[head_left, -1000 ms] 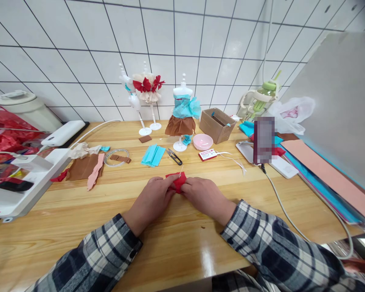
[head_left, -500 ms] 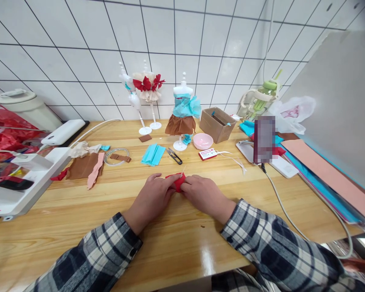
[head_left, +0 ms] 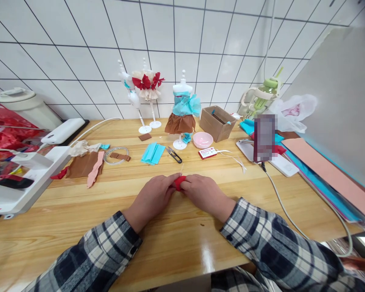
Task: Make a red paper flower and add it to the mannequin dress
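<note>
On the far left of a wooden counter point(head_left: 176, 255), a crumpled red plastic bag point(head_left: 6, 136) sits before a pale canister point(head_left: 28, 107); the canister's lid hides its inside, and what the bag holds is unclear. Nearer is a white power strip point(head_left: 53, 162) with plugs in it. To its right lie brown cloth point(head_left: 82, 167) and a clear ring point(head_left: 106, 158) with a brown strip point(head_left: 119, 156) across it. Two small white dress forms point(head_left: 134, 99) stand beyond, near the tiled wall point(head_left: 88, 32).

At near centre, the left hand point(head_left: 153, 196) and right hand point(head_left: 203, 194) pinch one small piece of red fabric point(head_left: 179, 183) between their fingertips, with a thin pale strand above it. Behind are black-handled snips point(head_left: 174, 155) and a dress form in blue and brown.

Right of that, a shallow pink bowl point(head_left: 202, 142) shows its pink inside. Next to it, an open cardboard box point(head_left: 211, 126) has a shadowed interior, with blue scraps at its edges. Far right, a green-lidded clear bottle point(head_left: 260, 99) shows a green inner part, beside a white plastic bag point(head_left: 295, 111) whose contents I cannot tell.
</note>
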